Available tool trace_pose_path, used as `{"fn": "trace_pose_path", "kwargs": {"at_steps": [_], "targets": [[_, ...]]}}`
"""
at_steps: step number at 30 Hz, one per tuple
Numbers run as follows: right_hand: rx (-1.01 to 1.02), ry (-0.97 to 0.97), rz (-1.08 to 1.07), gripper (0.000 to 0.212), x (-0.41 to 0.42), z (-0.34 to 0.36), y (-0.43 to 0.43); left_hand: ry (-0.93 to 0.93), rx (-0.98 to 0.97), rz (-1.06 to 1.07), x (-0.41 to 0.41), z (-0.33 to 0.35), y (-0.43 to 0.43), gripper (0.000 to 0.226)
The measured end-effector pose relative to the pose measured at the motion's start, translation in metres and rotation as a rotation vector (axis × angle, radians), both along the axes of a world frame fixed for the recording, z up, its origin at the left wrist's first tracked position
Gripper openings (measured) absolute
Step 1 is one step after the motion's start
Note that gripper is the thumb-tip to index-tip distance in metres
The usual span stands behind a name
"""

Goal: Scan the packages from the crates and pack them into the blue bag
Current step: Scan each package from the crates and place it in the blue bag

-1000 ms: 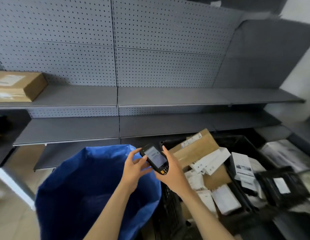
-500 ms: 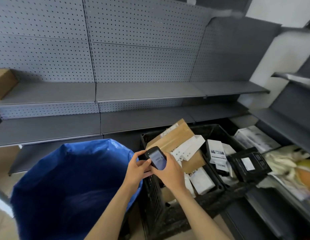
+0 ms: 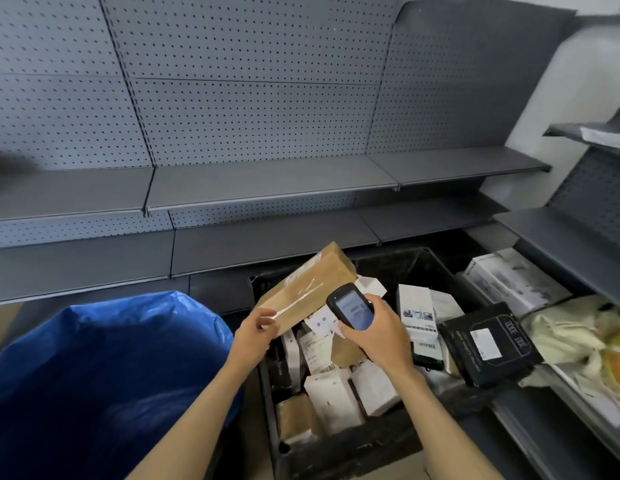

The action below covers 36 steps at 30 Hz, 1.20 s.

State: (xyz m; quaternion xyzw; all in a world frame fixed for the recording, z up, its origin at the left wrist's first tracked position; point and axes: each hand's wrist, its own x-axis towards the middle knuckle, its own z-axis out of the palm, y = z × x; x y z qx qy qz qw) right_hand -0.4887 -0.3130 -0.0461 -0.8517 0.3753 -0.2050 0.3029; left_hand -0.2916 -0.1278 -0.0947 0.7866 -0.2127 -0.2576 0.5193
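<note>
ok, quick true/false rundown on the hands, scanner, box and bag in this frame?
1. The right hand holds the scanner. True.
2. The left hand grips the brown box at its near corner. True.
3. The brown box lies flat inside the blue bag. False: it is tilted above the black crate, outside the bag.
4. The blue bag stands to the right of the black crate. False: it stands to its left.
5. The scanner's screen is dark. False: it is lit.
</note>
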Motion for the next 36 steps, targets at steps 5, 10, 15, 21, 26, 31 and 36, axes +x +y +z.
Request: {"fn": "trace_pose_path", "kwargs": {"at_steps": [5, 10, 15, 21, 26, 31, 36], "targets": [[0.024, 0.017, 0.081, 0.072, 0.001, -0.008, -0.067, -0.132, 0.136, 0.039, 0.013, -0.012, -0.029, 0.028], [0.051, 0.002, 0.143, 0.077, 0.027, 0.0, -0.111, -0.252, 0.27, -0.002, 0.036, -0.009, -0.04, 0.043], [0.101, -0.039, 0.174, 0.076, 0.068, 0.011, -0.134, -0.334, 0.376, -0.086, 0.073, -0.004, -0.044, 0.067], [0.122, 0.002, 0.182, 0.072, 0.113, 0.02, -0.139, -0.314, 0.434, -0.266, 0.12, -0.013, -0.065, 0.079], [0.187, 0.023, 0.164, 0.068, 0.135, 0.016, -0.139, -0.174, 0.391, -0.454, 0.16, -0.026, -0.09, 0.075], [0.249, 0.019, 0.106, 0.068, 0.139, 0.017, -0.145, -0.019, 0.439, -0.672, 0.191, -0.045, -0.107, 0.081], [0.277, 0.004, 0.049, 0.06, 0.139, 0.014, -0.141, 0.114, 0.367, -0.757, 0.203, -0.058, -0.117, 0.081]]}}
